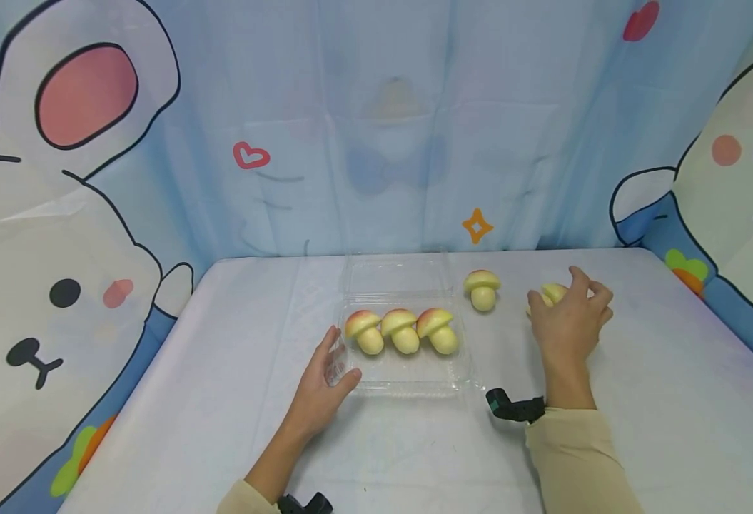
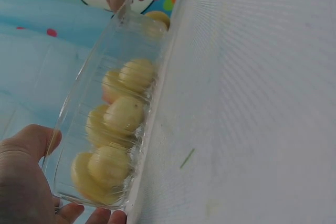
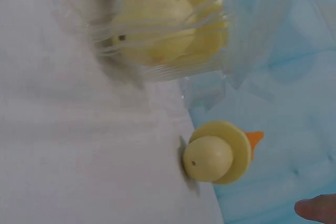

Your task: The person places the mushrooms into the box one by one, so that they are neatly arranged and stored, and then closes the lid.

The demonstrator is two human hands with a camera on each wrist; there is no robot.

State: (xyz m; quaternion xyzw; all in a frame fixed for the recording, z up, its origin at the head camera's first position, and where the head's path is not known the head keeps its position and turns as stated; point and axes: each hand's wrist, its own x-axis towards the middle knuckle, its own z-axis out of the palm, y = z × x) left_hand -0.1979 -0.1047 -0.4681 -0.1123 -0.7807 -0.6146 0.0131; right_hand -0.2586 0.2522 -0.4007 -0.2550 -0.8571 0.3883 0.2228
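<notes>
Mushroom-shaped pieces, pale yellow with reddish caps, lie about a clear plastic box [image 1: 408,382] with its lid folded back. A row of 3 leans inside, the middle piece [image 1: 402,332] among them. My left hand [image 1: 327,389] holds the box's left end, its thumb [image 2: 44,140] at the rim and fingers low by the wall. Right of the box, my right hand [image 1: 569,321] is spread over another mushroom-shaped piece [image 1: 552,291], which it partly covers. Thumb and fingers lie around that piece, without a plain grip. Only one fingertip [image 3: 317,208] shows in the right wrist view.
One more mushroom-shaped piece [image 1: 482,289] stands between the box and my right hand. A white cloth [image 1: 222,400] covers the table, and a blue curtain [image 1: 382,178] with cartoon animals hangs behind it. A black device [image 1: 514,405] sits at my right wrist.
</notes>
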